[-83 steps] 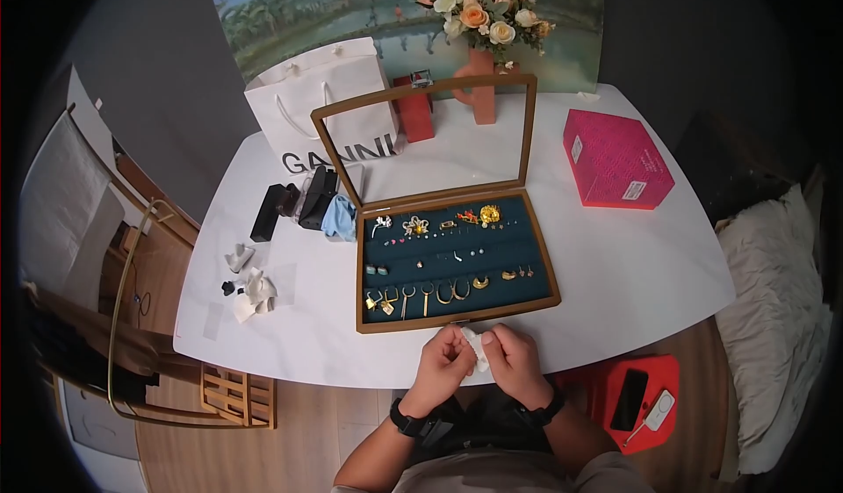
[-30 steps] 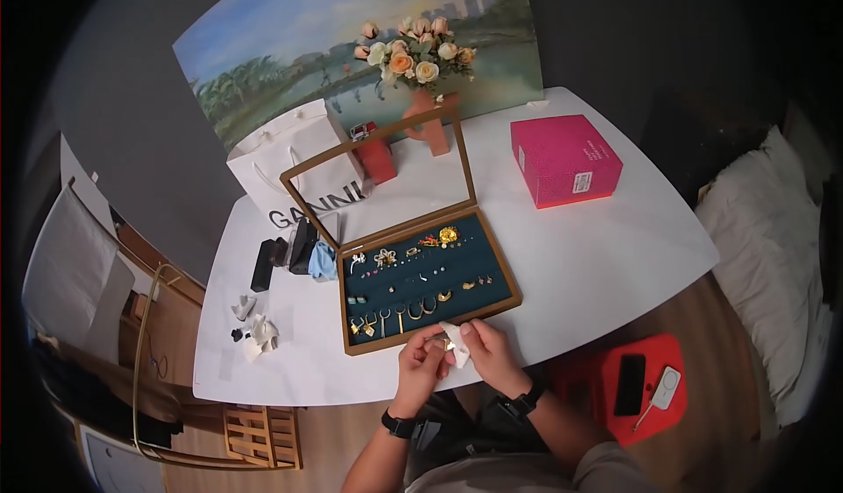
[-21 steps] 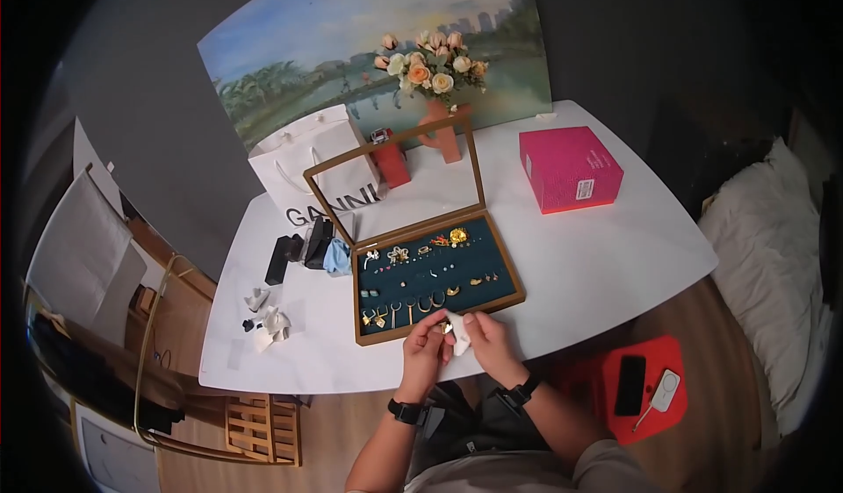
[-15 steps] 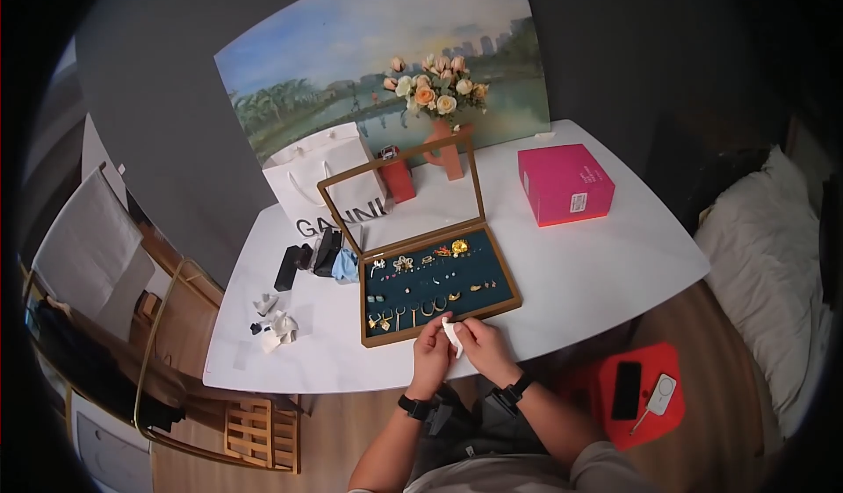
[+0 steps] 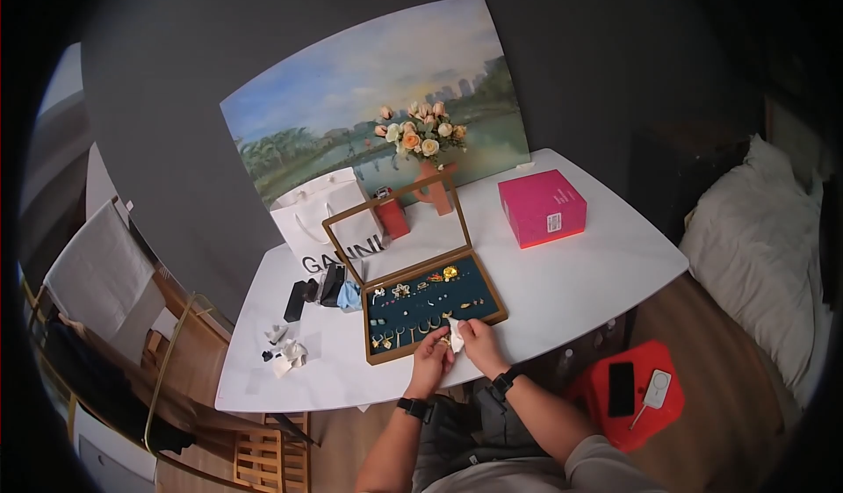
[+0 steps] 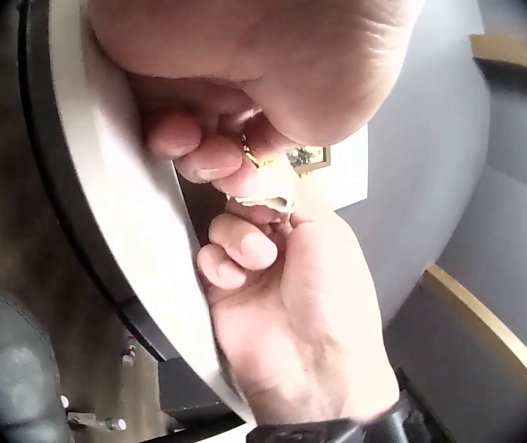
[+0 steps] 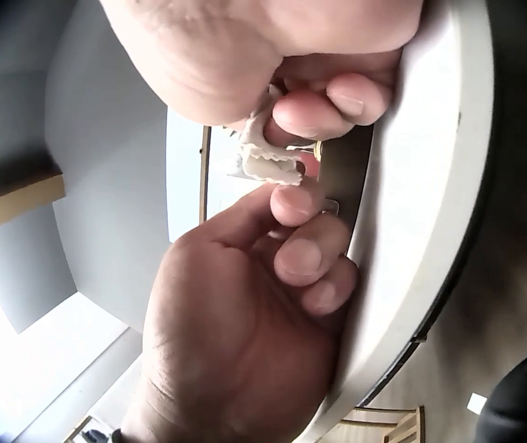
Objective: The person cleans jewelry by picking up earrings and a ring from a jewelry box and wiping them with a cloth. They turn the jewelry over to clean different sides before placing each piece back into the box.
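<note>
At the front edge of the open jewelry box (image 5: 502, 309), both hands meet over the table's near side. My left hand (image 5: 428, 363) pinches a small gold piece of jewelry, likely an earring (image 6: 250, 154), between thumb and fingers; most of it is hidden. My right hand (image 5: 481, 345) pinches a crumpled white cloth (image 7: 268, 159) with a wavy edge, held against the gold piece. Gold hoops and drop earrings (image 5: 399, 336) line the box's front row on dark green lining. Brooches, a gold flower (image 5: 450, 272) among them, sit along its back row.
A pink box (image 5: 543, 208) stands at the back right. Left of the jewelry box are a white paper bag (image 5: 303, 221), a light blue cloth (image 5: 349, 295) and crumpled white scraps (image 5: 288, 358). Behind, flowers in a pink vase (image 5: 436, 199) stand before a painting (image 5: 369, 89).
The head view has tilted up, so the table sits lower in it. Both hands stay together at the box's front edge, with the white cloth shifting and turning between the fingers.
</note>
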